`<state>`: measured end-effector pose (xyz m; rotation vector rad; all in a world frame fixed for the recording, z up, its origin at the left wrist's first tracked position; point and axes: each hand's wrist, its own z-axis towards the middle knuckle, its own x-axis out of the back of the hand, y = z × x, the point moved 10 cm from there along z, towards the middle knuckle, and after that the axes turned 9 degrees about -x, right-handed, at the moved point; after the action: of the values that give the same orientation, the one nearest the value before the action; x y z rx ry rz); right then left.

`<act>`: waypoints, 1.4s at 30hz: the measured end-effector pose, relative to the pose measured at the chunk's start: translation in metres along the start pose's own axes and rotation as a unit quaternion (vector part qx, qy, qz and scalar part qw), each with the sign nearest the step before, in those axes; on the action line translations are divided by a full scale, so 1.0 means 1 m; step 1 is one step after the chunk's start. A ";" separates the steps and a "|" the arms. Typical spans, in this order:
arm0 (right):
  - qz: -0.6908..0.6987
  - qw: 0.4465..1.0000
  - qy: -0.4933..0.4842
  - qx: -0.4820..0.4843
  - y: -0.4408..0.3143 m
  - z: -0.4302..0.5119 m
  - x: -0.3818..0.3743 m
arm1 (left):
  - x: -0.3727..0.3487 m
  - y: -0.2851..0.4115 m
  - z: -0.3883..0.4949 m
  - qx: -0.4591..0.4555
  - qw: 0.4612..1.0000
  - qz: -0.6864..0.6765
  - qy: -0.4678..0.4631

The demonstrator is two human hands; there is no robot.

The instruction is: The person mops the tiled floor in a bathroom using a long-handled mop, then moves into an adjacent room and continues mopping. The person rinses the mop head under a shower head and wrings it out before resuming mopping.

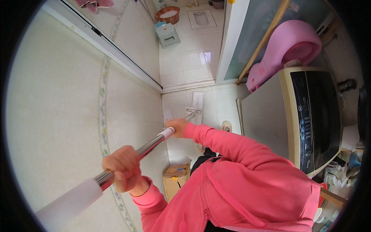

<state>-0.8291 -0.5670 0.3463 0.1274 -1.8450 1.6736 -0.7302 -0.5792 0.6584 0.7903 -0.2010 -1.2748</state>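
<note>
A flat mop slants across the view, its steel pole running from the lower left down to the floor. My left hand is wrapped around the upper pole, just below the white grip. Lower down, beside a white collar, my right hand also grips the pole. The white mop head lies on the tiled floor, near the raised doorway sill. Part of the pole is hidden behind my hands.
A washing machine stands on the right, with a pink plastic tub behind it. A cardboard box sits by the left wall. Beyond the doorway are a grey step stool, a brown basin and a squat toilet.
</note>
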 end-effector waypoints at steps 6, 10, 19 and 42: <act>0.032 0.993 0.072 0.093 -0.035 0.014 0.035 | -0.010 0.025 0.024 -0.033 0.988 -0.049 -0.146; 0.001 0.981 0.170 0.091 -0.020 0.047 0.088 | -0.008 0.022 0.059 -0.075 0.997 -0.002 -0.021; 0.006 0.940 0.341 -0.022 0.109 0.143 0.195 | -0.010 -0.122 0.146 -0.072 0.984 0.135 0.089; -0.027 0.939 0.326 -0.107 0.306 0.451 0.376 | 0.092 -0.467 0.388 0.015 0.999 0.023 -0.022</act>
<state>-1.4451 -0.7997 0.2782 -0.4190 -1.4727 1.2532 -1.2756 -0.8591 0.6217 0.7793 -0.2733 -1.2480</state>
